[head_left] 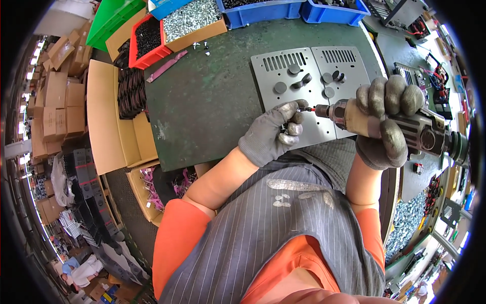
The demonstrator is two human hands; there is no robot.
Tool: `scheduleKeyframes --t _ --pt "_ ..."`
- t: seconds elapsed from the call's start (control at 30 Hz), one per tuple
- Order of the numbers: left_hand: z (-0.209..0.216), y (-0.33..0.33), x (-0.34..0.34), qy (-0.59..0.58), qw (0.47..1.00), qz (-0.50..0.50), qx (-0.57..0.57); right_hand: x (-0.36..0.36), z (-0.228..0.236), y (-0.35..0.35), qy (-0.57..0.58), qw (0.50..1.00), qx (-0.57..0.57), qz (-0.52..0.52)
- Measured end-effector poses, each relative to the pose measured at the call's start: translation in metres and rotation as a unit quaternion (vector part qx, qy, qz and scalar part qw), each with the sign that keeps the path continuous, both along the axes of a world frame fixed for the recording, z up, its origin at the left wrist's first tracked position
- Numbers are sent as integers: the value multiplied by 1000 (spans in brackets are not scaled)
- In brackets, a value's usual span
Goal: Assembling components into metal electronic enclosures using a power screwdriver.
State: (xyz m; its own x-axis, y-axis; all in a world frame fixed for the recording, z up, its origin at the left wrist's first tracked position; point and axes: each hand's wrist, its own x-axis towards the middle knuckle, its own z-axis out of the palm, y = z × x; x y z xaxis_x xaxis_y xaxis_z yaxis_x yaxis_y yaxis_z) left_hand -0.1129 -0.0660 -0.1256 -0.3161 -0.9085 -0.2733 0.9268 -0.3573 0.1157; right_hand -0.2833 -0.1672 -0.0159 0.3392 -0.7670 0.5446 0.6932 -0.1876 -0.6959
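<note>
My right hand (387, 119), in a grey glove, grips a pneumatic screwdriver (405, 126) held sideways, its red-tipped bit pointing left. My left hand (273, 133), also gloved, pinches a small screw at the bit's tip and holds several dark screws in its palm. Both hands hover over the near edge of two grey metal plates (293, 96) with vent slots and round holes. The plates lie side by side on a dark green table mat (212, 101).
Bins stand along the far edge: a red one (148, 40) with black screws, a cardboard one (195, 23) with silver screws, blue ones (263, 10) and a green one (111, 17). A cardboard box (109, 116) of black parts sits at left.
</note>
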Motion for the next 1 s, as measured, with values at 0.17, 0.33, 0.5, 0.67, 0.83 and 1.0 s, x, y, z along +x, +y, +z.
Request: scheduleKeyframes --t 0.17,0.33,0.5,0.67,0.83,1.0 --pt "9 -2 -5 -53 998 -24 -3 -12 -6 -2 -3 997 -54 54" --pt "27 3 5 -273 953 -118 -64 -32 -14 -12 -135 978 98 125" --pt "12 -24 41 -670 730 2 -137 -39 -33 -29 -169 969 175 48" --pt "2 -56 67 -865 478 4 -154 -33 -41 -36 -109 976 189 -10" --pt "-1 -71 81 -899 414 53 -132 -10 -35 -50 -76 984 162 12" --pt "-16 -68 97 -857 489 50 -155 30 -29 -65 43 994 97 2"
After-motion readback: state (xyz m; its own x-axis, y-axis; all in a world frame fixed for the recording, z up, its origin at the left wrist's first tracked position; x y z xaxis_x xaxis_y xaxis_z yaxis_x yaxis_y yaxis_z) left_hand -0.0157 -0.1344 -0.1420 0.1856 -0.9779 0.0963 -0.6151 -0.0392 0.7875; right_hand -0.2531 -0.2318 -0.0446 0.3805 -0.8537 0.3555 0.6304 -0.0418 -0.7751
